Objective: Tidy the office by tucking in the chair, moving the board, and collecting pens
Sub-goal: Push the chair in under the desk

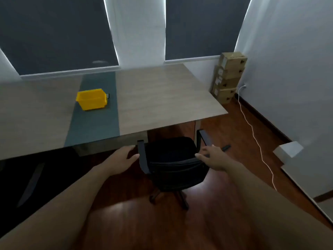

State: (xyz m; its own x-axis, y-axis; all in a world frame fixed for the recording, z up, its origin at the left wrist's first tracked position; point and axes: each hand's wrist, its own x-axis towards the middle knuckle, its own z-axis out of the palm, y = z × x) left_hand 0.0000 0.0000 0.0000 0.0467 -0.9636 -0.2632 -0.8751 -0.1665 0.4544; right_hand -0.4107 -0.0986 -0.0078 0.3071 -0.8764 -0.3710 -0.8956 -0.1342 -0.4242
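A black office chair (173, 159) stands on the wooden floor just in front of the desk (153, 98), its seat partly under the desk edge. My left hand (124, 157) hovers beside the chair's left armrest with fingers apart, holding nothing. My right hand (212, 156) is spread at the top right of the backrest, touching or nearly touching it. A white board (306, 170) leans against the right wall. A yellow bin (91, 99) sits on the desk's dark strip. A dark pen-like object (226, 147) lies on the floor to the right of the chair.
Stacked cardboard boxes (228, 76) fill the far right corner. A white cable (255, 138) runs from a wall socket across the floor. Two windows with dark blinds are behind the desk. Another dark chair shape (30, 181) sits under the desk at left.
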